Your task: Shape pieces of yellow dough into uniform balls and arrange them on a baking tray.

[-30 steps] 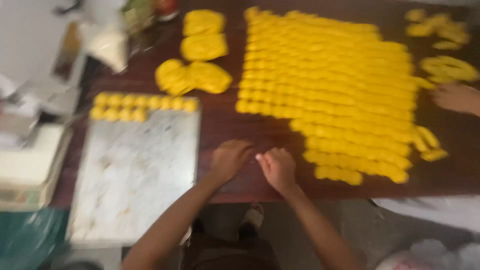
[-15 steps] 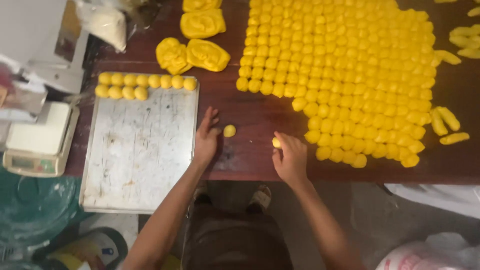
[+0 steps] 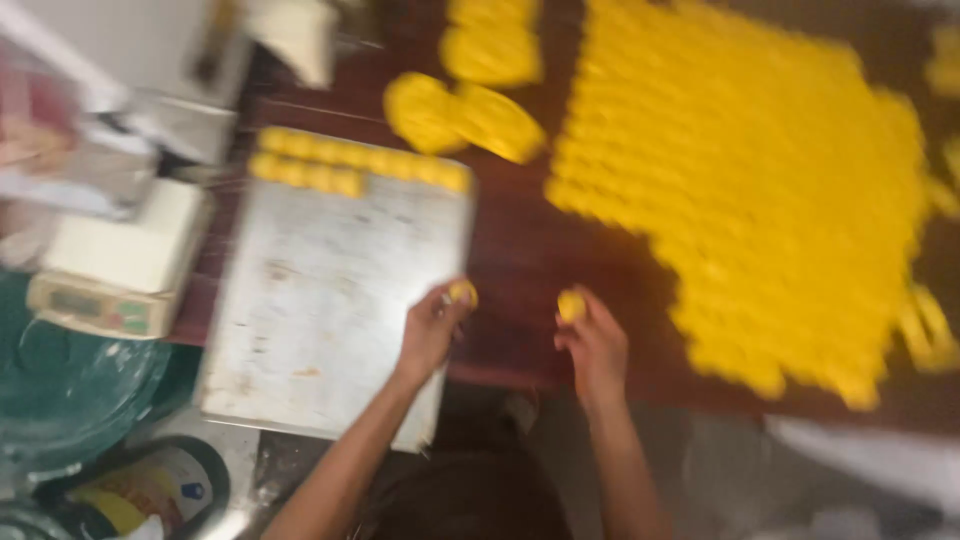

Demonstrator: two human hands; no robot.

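My left hand (image 3: 430, 330) holds a small yellow dough ball (image 3: 462, 292) at its fingertips, over the right edge of a metal baking tray (image 3: 320, 300). My right hand (image 3: 597, 345) pinches another yellow dough ball (image 3: 571, 304) above the dark wooden table (image 3: 520, 260). Two short rows of yellow balls (image 3: 350, 168) line the tray's far edge. A large grid of cut yellow dough pieces (image 3: 760, 190) covers the table to the right. The view is motion-blurred.
Flattened yellow dough lumps (image 3: 465, 112) lie beyond the tray. A white kitchen scale (image 3: 110, 260) stands at the left, with a green tub (image 3: 70, 390) below it and a bucket (image 3: 140, 490) near the floor. Loose dough strips (image 3: 925, 330) lie at the far right.
Both hands have lifted their dough balls off the table. My left hand has moved left with its ball onto the tray's edge. The camera has swung left and closer.
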